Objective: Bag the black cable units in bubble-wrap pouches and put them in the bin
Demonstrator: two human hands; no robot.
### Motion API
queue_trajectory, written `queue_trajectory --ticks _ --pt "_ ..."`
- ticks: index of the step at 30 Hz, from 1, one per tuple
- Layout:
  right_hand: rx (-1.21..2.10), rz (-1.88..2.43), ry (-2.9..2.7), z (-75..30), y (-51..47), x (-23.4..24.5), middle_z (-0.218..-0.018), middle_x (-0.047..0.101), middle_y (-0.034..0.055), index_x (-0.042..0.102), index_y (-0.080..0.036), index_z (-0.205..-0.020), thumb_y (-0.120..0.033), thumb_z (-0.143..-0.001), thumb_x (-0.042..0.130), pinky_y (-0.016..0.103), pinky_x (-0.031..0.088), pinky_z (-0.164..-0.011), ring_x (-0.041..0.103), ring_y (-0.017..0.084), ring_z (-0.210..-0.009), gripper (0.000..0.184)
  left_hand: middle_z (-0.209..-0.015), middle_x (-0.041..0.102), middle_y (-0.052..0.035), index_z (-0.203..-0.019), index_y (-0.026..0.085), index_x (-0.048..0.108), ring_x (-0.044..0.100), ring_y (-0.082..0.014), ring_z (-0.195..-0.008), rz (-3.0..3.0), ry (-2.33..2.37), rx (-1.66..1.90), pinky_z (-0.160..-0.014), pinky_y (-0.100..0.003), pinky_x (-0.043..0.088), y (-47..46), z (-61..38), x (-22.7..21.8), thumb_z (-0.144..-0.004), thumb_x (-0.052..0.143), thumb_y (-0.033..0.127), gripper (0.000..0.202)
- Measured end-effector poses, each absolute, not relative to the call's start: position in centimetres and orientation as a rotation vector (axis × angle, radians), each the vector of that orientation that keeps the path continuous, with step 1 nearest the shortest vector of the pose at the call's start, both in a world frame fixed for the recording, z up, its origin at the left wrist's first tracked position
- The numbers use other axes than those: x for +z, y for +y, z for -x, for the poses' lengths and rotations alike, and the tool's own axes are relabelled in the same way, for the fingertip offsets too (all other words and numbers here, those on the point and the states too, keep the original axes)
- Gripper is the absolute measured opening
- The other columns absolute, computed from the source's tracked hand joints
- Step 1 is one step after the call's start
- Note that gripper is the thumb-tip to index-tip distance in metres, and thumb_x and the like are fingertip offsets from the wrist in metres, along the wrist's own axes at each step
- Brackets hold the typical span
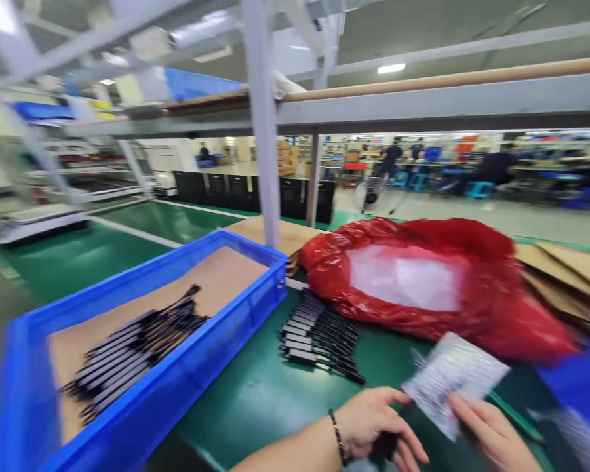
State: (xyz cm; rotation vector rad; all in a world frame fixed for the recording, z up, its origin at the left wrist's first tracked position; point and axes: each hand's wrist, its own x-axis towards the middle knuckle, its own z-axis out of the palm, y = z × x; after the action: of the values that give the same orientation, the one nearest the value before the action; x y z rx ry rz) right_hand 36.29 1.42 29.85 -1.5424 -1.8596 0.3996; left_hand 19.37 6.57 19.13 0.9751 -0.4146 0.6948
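Observation:
My right hand (pixel 494 432) pinches a whitish bubble-wrap bag (pixel 455 380) between thumb and fingers at the lower right. Beside it, my left hand (pixel 376 423), with a dark beaded bracelet at the wrist, has its fingers curled around a small black part (pixel 385 446) that is mostly hidden. The left index fingertip reaches to the bag's left corner; whether it grips the corner I cannot tell. Just beyond my left hand, a row of slim black parts with thin ends (pixel 314 334) lies on the green tabletop (pixel 255 400).
A blue crate (pixel 226 347) lined with cardboard stands on the left, holding more black parts (pixel 128 354). Behind my hands sits a red plastic bag (pixel 383 308) of white pouches. A grey post (pixel 265 131) rises behind the crate. Cardboard sheets (pixel 570 275) lie at right; people sit far off.

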Motion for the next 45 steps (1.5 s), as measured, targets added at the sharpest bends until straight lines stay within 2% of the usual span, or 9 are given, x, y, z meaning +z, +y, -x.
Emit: queue_trajectory --ticks 2,6,11,14,20,30,34,40,45 --pt "0.545 1.523 -1.986 -35.2 1.2 29.7 -0.052 0.037 0.0055 0.042 -0.008 -0.052 -0.067 -0.070 0.042 0.023 0.031 -0.051 0.034 0.009 -0.052 0.061 -0.073 0.059 -0.0125 -0.111 0.011 0.030 0.055 -0.0158 -0.047 -0.935 -0.293 0.703 -0.041 -0.022 0.043 6.2 -19.1 19.7 -0.059 0.067 0.032 0.067" --pt "0.720 1.406 -2.073 -34.0 1.7 29.6 -0.053 0.037 0.0037 0.045 -0.007 -0.062 -0.059 -0.076 0.043 0.019 0.023 -0.046 0.029 0.006 -0.049 0.053 -0.077 0.058 -0.0136 -0.119 0.008 0.027 0.055 -0.0153 -0.048 -0.956 -0.216 0.747 -0.040 -0.020 0.041 5.9 -19.1 20.4 -0.066 0.063 0.032 0.069" --pt "0.770 1.256 -2.127 -33.2 0.9 29.8 -0.048 0.033 0.0019 0.042 -0.007 -0.053 -0.047 -0.078 0.046 0.019 0.021 -0.045 0.028 0.005 -0.046 0.047 -0.098 0.054 -0.0175 -0.112 0.007 0.039 0.058 -0.0177 -0.072 -0.994 -0.307 0.709 -0.060 -0.026 0.045 6.0 -18.6 20.7 -0.062 0.067 0.027 0.060" --pt "0.796 1.293 -2.197 -32.8 0.9 29.7 -0.051 0.034 0.0014 0.043 -0.007 -0.054 -0.039 -0.076 0.051 0.018 0.024 -0.048 0.030 0.004 -0.050 0.040 -0.090 0.055 -0.0152 -0.100 0.003 0.050 0.054 -0.0135 -0.075 -0.964 -0.225 0.810 -0.067 -0.023 0.041 6.0 -18.8 20.9 -0.063 0.068 0.024 0.046" --pt "0.585 1.364 -1.845 -33.6 2.2 29.1 -0.052 0.032 0.0010 0.040 -0.009 -0.061 -0.061 -0.075 0.043 0.019 0.022 -0.046 0.028 0.005 -0.048 0.054 -0.073 0.051 -0.0075 -0.085 0.002 0.057 0.045 -0.0070 -0.061 -0.983 -0.117 0.772 -0.058 -0.018 0.032 5.7 -19.0 21.0 -0.054 0.074 0.023 0.041" --pt "0.602 1.269 -1.758 -33.6 2.7 28.3 -0.054 0.041 0.0039 0.049 -0.008 -0.063 -0.058 -0.075 0.047 0.022 0.031 -0.052 0.033 0.008 -0.052 0.051 -0.070 0.053 -0.0074 -0.081 0.003 0.057 0.050 -0.0101 -0.058 -0.931 -0.093 0.715 -0.058 -0.022 0.037 5.3 -19.2 21.0 -0.050 0.075 0.019 0.039" --pt "0.489 1.263 -1.851 -32.3 2.7 27.8 -0.064 0.045 0.0053 0.050 -0.006 -0.068 -0.053 -0.076 0.048 0.021 0.032 -0.056 0.036 0.008 -0.059 0.048 -0.070 0.056 -0.0072 -0.082 0.004 0.059 0.049 -0.0094 -0.057 -0.782 -0.034 0.834 -0.057 -0.020 0.037 5.5 -19.4 21.3 -0.047 0.076 0.018 0.042" --pt "0.164 1.415 -1.963 -30.1 2.9 26.2 -0.069 0.049 0.0058 0.050 -0.007 -0.070 -0.049 -0.084 0.034 0.020 0.033 -0.060 0.042 0.010 -0.064 0.046 -0.090 0.058 -0.0139 -0.097 0.004 0.054 0.056 -0.0204 -0.080 -0.712 -0.016 0.912 -0.072 -0.029 0.042 6.0 -19.2 21.4 -0.053 0.075 0.021 0.051" --pt "-0.265 1.616 -2.060 -30.6 0.3 29.4 -0.072 0.053 0.0045 0.050 -0.010 -0.069 -0.038 -0.088 0.030 0.020 0.030 -0.062 0.044 0.010 -0.066 0.039 -0.090 0.056 -0.0095 -0.098 0.008 0.046 0.055 -0.0141 -0.078 -0.861 -0.113 0.809 -0.076 -0.027 0.041 6.2 -19.1 20.9 -0.067 0.067 0.024 0.041"
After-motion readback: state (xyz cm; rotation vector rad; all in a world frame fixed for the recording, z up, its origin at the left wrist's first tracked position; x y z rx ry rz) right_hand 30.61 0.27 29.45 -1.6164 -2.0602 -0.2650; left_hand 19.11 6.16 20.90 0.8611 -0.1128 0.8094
